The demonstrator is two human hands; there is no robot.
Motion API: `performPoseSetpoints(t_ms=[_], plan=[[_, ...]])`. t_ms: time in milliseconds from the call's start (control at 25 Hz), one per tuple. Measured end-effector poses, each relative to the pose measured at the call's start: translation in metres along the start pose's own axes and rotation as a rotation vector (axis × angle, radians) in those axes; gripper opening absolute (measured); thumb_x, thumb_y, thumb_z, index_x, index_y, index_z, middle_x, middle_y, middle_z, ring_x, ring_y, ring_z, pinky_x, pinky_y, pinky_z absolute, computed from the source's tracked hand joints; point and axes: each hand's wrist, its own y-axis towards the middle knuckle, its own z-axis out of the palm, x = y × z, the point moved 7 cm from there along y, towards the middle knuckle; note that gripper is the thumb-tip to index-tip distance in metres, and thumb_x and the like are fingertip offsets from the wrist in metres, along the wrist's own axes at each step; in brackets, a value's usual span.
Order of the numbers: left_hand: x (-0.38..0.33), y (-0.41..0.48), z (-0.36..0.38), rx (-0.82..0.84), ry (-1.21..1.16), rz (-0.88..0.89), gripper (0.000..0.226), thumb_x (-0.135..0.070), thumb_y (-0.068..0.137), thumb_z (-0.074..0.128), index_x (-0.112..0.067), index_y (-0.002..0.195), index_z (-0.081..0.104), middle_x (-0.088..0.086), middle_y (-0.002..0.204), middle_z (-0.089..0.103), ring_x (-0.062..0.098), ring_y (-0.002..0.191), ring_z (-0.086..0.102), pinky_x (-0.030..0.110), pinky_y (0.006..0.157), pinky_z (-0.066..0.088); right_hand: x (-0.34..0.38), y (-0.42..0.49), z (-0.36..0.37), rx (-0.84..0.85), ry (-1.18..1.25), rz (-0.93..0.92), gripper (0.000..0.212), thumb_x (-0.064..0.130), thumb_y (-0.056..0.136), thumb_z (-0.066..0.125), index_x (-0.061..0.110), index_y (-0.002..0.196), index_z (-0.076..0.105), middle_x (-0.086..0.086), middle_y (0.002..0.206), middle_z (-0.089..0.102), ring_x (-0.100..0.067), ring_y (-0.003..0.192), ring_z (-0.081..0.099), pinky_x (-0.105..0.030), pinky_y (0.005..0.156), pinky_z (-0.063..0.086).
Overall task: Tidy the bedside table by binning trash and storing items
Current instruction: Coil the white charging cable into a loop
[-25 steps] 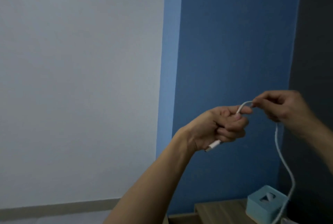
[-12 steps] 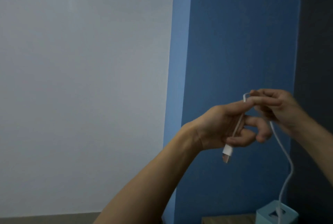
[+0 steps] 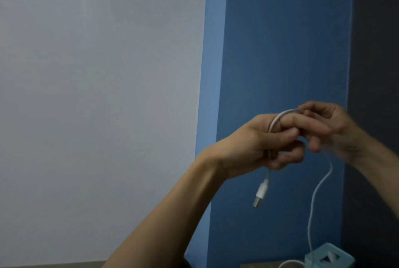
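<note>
The white cable (image 3: pixel 312 201) is held up in front of the blue wall (image 3: pixel 280 52), well above the tabletop (image 3: pixel 259 265). Its plug end (image 3: pixel 260 194) hangs below my left hand (image 3: pixel 259 144), long axis near vertical, metal tip pointing down and slightly left. From the plug the cable rises through my left grip, which is clamped on it, arcs over my forefinger, and passes to my right hand (image 3: pixel 330 129), whose fingers are pinched on it. The free length drops from there in a loose curve to the tabletop beside a light blue box (image 3: pixel 330 258).

Judgement: coiling for storage is under way. To do it well, I should lay each loop the same size around my left fingers, keep light tension with the right, and keep the plug pinned so the coil cannot unwind.
</note>
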Motion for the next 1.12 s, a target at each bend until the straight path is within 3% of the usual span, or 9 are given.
performPoseSetpoints(t_ms=[120, 240, 320, 360, 480, 560, 720, 1000, 1120], plan=[[0.001, -0.003, 0.000, 0.020, -0.015, -0.070, 0.071, -0.046, 0.098, 0.007, 0.009, 0.135, 0.032, -0.006, 0.065, 0.040, 0.009, 0.051, 0.014, 0.015, 0.041, 0.011, -0.008, -0.006, 0.004, -0.057, 0.010, 0.095, 0.030, 0.052, 0.064, 0.071, 0.022, 0.058, 0.067, 0.001, 0.045, 0.042, -0.010, 0.040, 0.034, -0.015, 0.040, 0.025], [0.005, -0.003, -0.007, 0.000, 0.011, -0.029, 0.052, -0.024, 0.102, 0.014, 0.010, 0.139, 0.028, 0.001, 0.068, 0.057, 0.007, 0.051, 0.038, 0.016, 0.042, 0.024, -0.016, -0.005, 0.018, -0.131, -0.085, 0.214, 0.031, 0.034, 0.082, 0.063, 0.016, 0.057, 0.067, -0.008, 0.046, 0.048, -0.021, 0.044, 0.043, -0.031, 0.049, 0.036], [0.004, 0.000, -0.002, 0.065, -0.043, 0.026, 0.044, -0.004, 0.100, 0.016, 0.012, 0.141, 0.022, 0.031, 0.110, 0.062, 0.027, 0.094, 0.066, 0.019, 0.063, 0.048, -0.042, -0.018, 0.029, 0.010, -0.321, 0.341, 0.026, 0.028, 0.072, 0.069, 0.006, 0.086, 0.069, -0.006, 0.073, 0.071, -0.022, 0.065, 0.065, -0.038, 0.065, 0.056], [0.001, 0.001, 0.002, 0.084, -0.032, 0.066, 0.045, 0.006, 0.096, 0.017, 0.012, 0.141, 0.019, 0.037, 0.131, 0.045, 0.042, 0.117, 0.055, 0.024, 0.082, 0.050, -0.041, -0.022, 0.023, -0.201, -0.374, 0.366, 0.038, 0.016, 0.069, 0.066, -0.006, 0.099, 0.060, -0.005, 0.089, 0.073, -0.010, 0.075, 0.069, -0.027, 0.071, 0.057], [-0.005, 0.006, -0.002, 0.022, 0.035, 0.125, 0.065, 0.025, 0.078, 0.021, 0.011, 0.141, 0.024, 0.035, 0.146, 0.027, 0.041, 0.137, 0.030, 0.036, 0.111, 0.032, -0.029, -0.052, 0.052, 0.121, -0.501, 0.387, 0.018, 0.015, 0.075, 0.066, 0.012, 0.058, 0.061, -0.001, 0.050, 0.057, -0.003, 0.035, 0.047, -0.010, 0.036, 0.033], [-0.001, 0.009, -0.016, -0.045, 0.130, 0.121, 0.069, 0.026, 0.074, 0.021, 0.008, 0.139, 0.031, 0.028, 0.147, 0.034, 0.031, 0.138, 0.034, 0.035, 0.115, 0.027, 0.003, -0.049, 0.057, 0.059, -0.397, 0.223, 0.027, 0.025, 0.079, 0.067, 0.019, 0.053, 0.068, 0.001, 0.037, 0.039, -0.006, 0.034, 0.032, -0.013, 0.036, 0.025], [0.011, 0.008, -0.049, -0.212, 0.125, 0.054, 0.071, 0.025, 0.077, 0.023, -0.001, 0.142, 0.032, 0.013, 0.150, 0.037, 0.014, 0.140, 0.033, 0.027, 0.111, 0.028, -0.002, -0.059, 0.068, 0.303, -0.692, 0.020, 0.024, 0.025, 0.086, 0.058, 0.044, 0.099, 0.063, 0.011, 0.048, 0.054, -0.004, 0.047, 0.048, -0.012, 0.048, 0.036], [0.050, 0.004, -0.059, -0.269, 0.138, -0.069, 0.056, 0.001, 0.101, 0.027, -0.013, 0.150, 0.004, 0.011, 0.150, 0.038, 0.029, 0.133, 0.044, 0.034, 0.112, 0.034, 0.014, -0.058, 0.077, 0.351, -1.101, -0.182, 0.036, 0.059, 0.078, 0.031, 0.037, 0.072, 0.059, 0.024, 0.058, 0.052, 0.003, 0.067, 0.050, -0.018, 0.052, 0.030], [0.061, -0.003, -0.060, -0.208, 0.147, -0.112, 0.044, -0.008, 0.102, 0.030, -0.005, 0.145, 0.025, 0.014, 0.127, 0.062, 0.013, 0.101, 0.067, 0.022, 0.093, 0.050, 0.022, -0.054, 0.077, 0.359, -1.125, -0.213, 0.033, 0.058, 0.075, 0.037, 0.036, 0.070, 0.062, 0.028, 0.051, 0.050, 0.006, 0.059, 0.052, -0.017, 0.050, 0.036]])
